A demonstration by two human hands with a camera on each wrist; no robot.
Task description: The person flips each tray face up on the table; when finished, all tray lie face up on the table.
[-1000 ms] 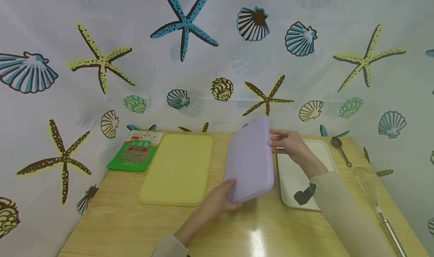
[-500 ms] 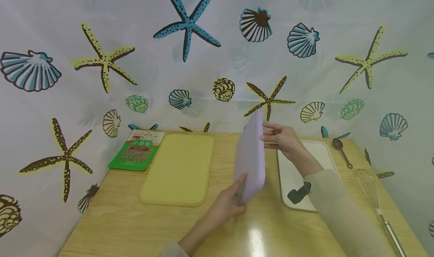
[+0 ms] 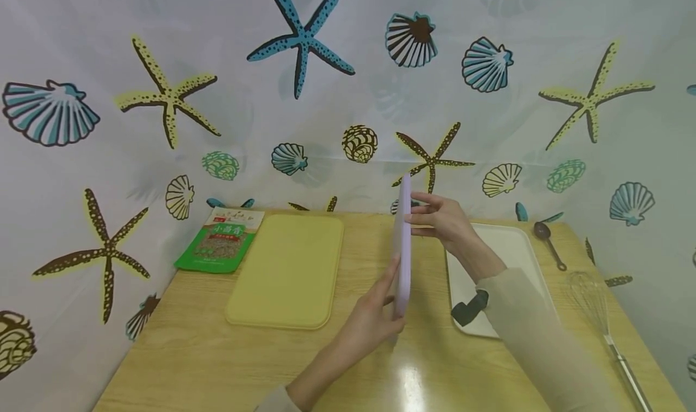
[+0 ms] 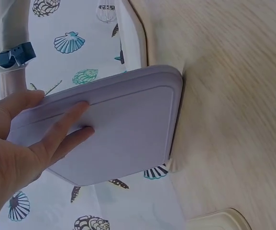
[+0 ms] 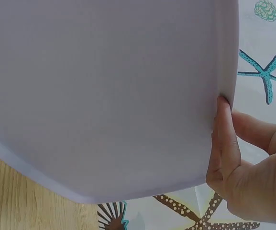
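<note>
A purple tray (image 3: 405,243) stands on its side above the middle of the wooden table, nearly edge-on to the head view. In the left wrist view its flat underside shows, with the lower edge right at the tabletop. My left hand (image 3: 370,315) grips the near edge, the thumb on the rim and fingers (image 4: 63,127) spread against the underside. Higher up, my right hand (image 3: 448,222) pinches the tray's upper rim between thumb and fingers (image 5: 228,143). The right wrist view faces the tray's inner side, which holds nothing.
A yellow tray (image 3: 285,273) lies to the left, next to a green and white packet (image 3: 220,243). On the right are a white tray (image 3: 508,240) under my right arm, a dark spoon (image 3: 549,243) and a whisk (image 3: 589,297). A patterned curtain (image 3: 359,98) hangs behind.
The purple tray has turned from a tilted position to nearly upright and shifted a little left. My right hand moved left with it, while my left hand moved slightly right and up.
</note>
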